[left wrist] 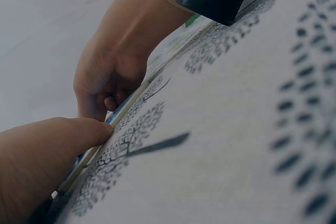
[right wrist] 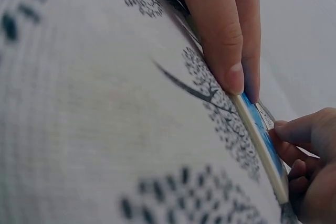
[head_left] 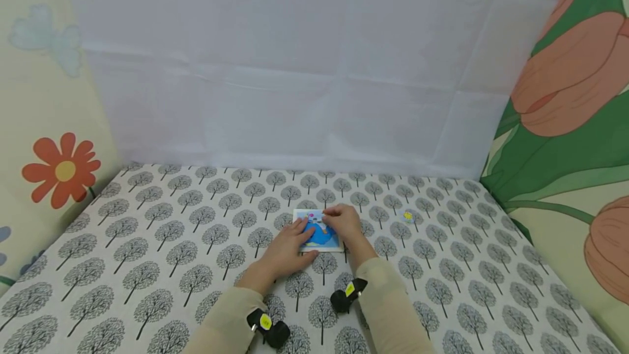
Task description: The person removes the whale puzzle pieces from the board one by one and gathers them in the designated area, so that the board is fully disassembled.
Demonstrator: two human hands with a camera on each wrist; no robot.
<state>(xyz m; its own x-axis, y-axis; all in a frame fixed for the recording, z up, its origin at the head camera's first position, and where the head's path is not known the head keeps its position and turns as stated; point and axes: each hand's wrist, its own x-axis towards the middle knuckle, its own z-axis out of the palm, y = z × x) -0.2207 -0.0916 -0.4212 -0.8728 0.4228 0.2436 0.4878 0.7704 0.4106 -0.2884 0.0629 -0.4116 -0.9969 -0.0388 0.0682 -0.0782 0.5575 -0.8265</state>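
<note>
Bare-handed work on a small picture board (head_left: 321, 236), which lay on the tree-printed cloth (head_left: 191, 277) a little below the centre of the head view. The left hand (head_left: 287, 247) reached in from the lower left with its fingers laid loosely across the board's left part, its thumb at the near edge. The right hand (head_left: 344, 223) came from the lower right, its fingers bent and their tips together at the board's upper right; whether they grasped a small piece could not be told. In the writer's judgement, sound handling called for light, even pressure from the left hand, enough to keep the board from sliding on the cloth, while the right fingertips worked low and close to the surface, clear of the left fingers. The board was flat and roughly square, with a pale rim and thin pale sides; its face showed a deep-blue rounded shape on lighter blue, a pink spot near the top and a touch of orange, the remainder being covered by the hands.
</note>
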